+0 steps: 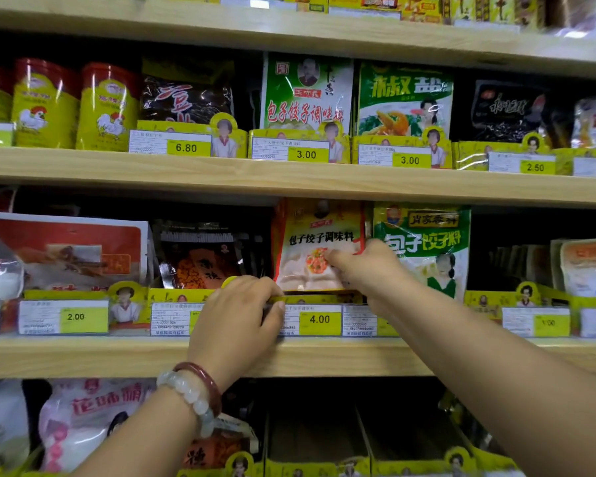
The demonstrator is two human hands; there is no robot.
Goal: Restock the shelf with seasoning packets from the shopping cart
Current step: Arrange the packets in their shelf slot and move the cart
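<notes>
I am watching both hands working at the middle shelf (83, 356). My right hand (365, 266) is reaching into the slot above the 4.00 price tag (319, 319), its fingers curled onto the face of the white and red seasoning packet (310, 249), which is standing upright in its yellow display tray (320, 299), just beside the green packet (427, 242) on its right. Whether the thumb is closing behind the packet I cannot tell; the fingertips are pressing on its printed front. My left hand (238, 318) is sitting lower, fingers curled over the front lip of that same tray, gripping it beside the price tag, thumb on the front. A white bead bracelet (190, 397) and a dark red bangle (203, 380) are showing on the left wrist. To the left of the packet, a dark packet with orange print (200, 259) is standing in the neighbouring slot. On the shelf above, yellow tins with a chicken picture (107, 108) are lining the left side. The shopping cart is lying outside the view.
</notes>
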